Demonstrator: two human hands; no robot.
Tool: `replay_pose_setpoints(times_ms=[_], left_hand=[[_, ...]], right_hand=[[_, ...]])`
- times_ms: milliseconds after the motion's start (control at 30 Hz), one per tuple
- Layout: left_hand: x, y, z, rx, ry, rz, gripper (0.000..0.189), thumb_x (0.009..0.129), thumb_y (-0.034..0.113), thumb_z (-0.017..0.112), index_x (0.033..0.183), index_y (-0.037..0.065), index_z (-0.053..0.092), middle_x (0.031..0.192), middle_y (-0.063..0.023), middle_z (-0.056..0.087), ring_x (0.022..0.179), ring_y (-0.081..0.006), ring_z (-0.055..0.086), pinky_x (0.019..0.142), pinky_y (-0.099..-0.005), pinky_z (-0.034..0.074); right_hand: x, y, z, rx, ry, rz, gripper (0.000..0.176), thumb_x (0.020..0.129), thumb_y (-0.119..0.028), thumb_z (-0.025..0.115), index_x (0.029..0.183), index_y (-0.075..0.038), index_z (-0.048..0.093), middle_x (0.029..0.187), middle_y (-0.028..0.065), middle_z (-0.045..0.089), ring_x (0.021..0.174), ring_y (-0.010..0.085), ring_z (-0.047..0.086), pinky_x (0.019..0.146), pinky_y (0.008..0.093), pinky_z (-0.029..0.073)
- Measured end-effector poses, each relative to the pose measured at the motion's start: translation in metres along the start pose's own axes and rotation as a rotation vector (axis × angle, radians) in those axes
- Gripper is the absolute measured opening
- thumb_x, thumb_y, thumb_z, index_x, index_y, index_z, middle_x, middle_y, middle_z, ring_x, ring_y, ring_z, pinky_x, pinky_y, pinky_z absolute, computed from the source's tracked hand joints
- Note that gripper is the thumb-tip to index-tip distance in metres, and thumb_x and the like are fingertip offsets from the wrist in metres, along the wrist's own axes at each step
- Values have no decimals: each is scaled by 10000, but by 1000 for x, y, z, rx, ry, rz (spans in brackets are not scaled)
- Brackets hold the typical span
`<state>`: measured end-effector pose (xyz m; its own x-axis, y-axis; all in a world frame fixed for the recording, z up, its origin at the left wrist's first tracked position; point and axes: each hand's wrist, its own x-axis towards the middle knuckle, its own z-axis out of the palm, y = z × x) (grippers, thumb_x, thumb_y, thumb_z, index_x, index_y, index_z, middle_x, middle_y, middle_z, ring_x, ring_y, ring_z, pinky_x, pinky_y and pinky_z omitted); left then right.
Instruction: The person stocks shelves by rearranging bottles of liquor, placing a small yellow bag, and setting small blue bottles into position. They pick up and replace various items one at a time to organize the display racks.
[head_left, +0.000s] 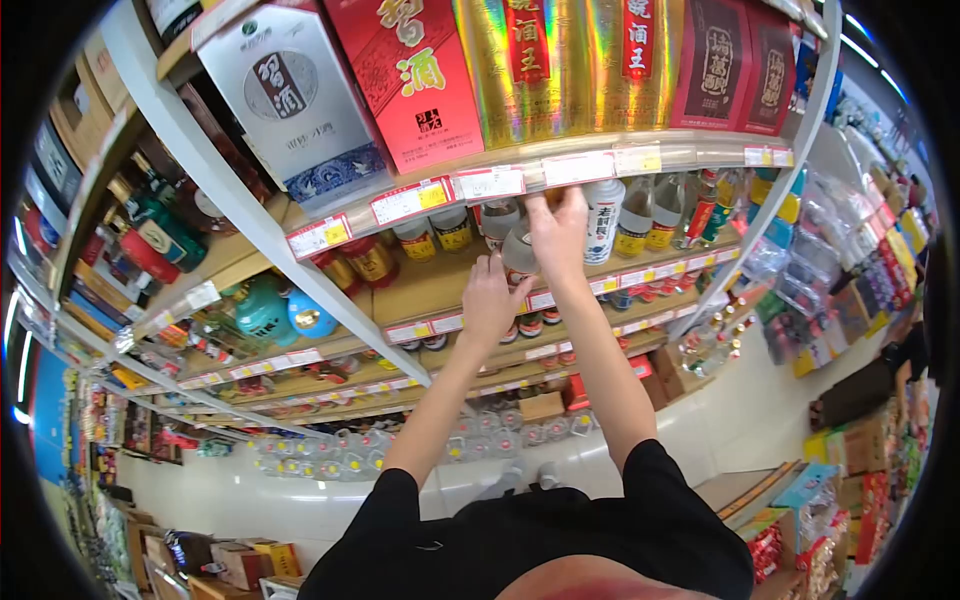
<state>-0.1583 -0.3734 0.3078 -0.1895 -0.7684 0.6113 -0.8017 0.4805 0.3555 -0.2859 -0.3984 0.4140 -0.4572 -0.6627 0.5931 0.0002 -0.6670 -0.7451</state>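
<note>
Both hands reach into a shelf of bottles. A clear glass bottle stands between them near the shelf's front edge. My left hand is at its lower left side, fingers bent and touching it. My right hand is at the bottle's upper right, fingers curled, with the fingertips partly hidden under the price-tag rail. To the right of my right hand stands a white bottle with blue marks. Another clear bottle is just behind on the left.
Boxed liquor, including a red box and a silver box, lines the shelf above. A pale upright post is at the left, another at the right. Large clear jugs stand on the floor below.
</note>
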Motion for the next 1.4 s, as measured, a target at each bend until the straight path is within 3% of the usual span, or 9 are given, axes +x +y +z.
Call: replay_pose_setpoints(times_ms=[167,400,933,1067,1133,1233,1333,1367,1400], left_hand=[[0,4,-5,-103,-137,-211,730,912,429,797,1370,-78,540,1091,-247,635,918,-435,701,776,-534,577],[1,-14,11,-214,-100,-83,660,867,446,862,1242,-1,554,885,-177,750,794,-361,748,703,-473,581],[-107,30,8,126,245,81,665,912,178,770,1468,-71,503,1450,-275,565,1351,-467,520,1147,-521,432],[-264,-15,9,56,-290,155,539,849,91,742,1361,22,588,1387,-219,618,1318,-413,571,1132,-512,464],[-387,-80,13,109,-1083,-245,610,875,264,744,1428,52,598,1415,-251,633,1322,-448,593,1130,-516,470],[-569,-125,-29,169,-1688,-607,700,973,507,688,1533,109,556,1494,-256,600,1402,-402,564,1150,-509,446],[-614,-93,-107,153,-1676,-877,649,967,576,656,1408,100,650,1386,-223,671,1315,-391,624,1072,-486,490],[-622,-83,-128,164,-1632,-964,643,965,599,645,1366,97,681,1350,-213,694,1286,-387,644,1046,-478,505],[-623,-74,-143,189,-1582,-1036,644,964,622,634,1324,95,712,1314,-202,718,1258,-383,664,1021,-471,519]], right_hand=[[-4,-13,4,-349,-208,-93,307,927,-129,742,1168,51,682,1082,272,703,1038,474,690,900,494,549],[-144,-33,-67,-187,-128,-288,277,887,104,686,1152,22,693,1125,204,697,1049,373,700,876,434,567],[-536,97,-471,-907,-591,1181,502,901,-307,789,1304,-29,680,1127,238,767,1048,384,755,947,466,585],[-721,192,-607,-609,247,1400,383,970,-284,726,1229,-10,658,916,165,728,739,343,714,688,511,592],[-686,121,-593,-413,808,1736,293,993,-233,671,1176,-6,634,839,121,654,643,283,651,537,443,531],[-670,72,-584,-407,870,1904,163,993,-190,615,993,-39,557,664,86,558,498,243,565,420,397,413],[-676,64,-579,-459,541,1791,258,990,-165,583,757,-76,513,589,52,498,414,202,493,378,387,347],[-669,65,-576,-449,366,1881,341,1096,-226,520,1340,-13,414,542,47,445,389,194,460,366,374,383],[-693,84,-588,-424,409,1875,267,1078,-221,546,1266,-41,488,558,65,479,390,210,473,371,374,394]])
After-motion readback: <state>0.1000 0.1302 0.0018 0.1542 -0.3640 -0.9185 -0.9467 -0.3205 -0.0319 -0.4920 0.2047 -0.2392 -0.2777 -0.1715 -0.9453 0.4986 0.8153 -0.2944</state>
